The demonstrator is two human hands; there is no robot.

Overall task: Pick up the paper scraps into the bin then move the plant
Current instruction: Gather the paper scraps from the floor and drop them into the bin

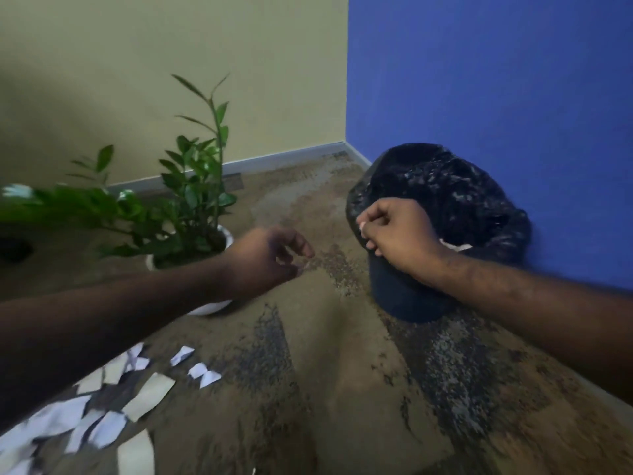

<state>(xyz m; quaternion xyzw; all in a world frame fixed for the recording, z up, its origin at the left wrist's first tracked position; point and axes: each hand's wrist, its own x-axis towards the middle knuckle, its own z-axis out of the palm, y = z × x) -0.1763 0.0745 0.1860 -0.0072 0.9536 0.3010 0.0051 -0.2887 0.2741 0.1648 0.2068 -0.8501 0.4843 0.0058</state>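
— What is seen at the bin (407,296)?
— A dark bin lined with a black bag (455,186) is seen on the carpet (342,389), close to the blue wall (496,80). The right hand (397,234) is held over its near rim, and its grip is curled tight around something white, of which only a sliver is shown at the fingers. More white paper (455,247) is glimpsed inside the bag, just behind the wrist.

— And the left hand (270,258)?
— It is held above the carpet between plant and bin; the grip is loosely curled, with nothing held.

— Where are the task's things placed?
— The plant (191,190) is stood in a white pot (209,307) near the beige wall (171,46), left of the bin. The paper scraps (102,416), white and tan, are scattered over the carpet's near left corner, under the left forearm.
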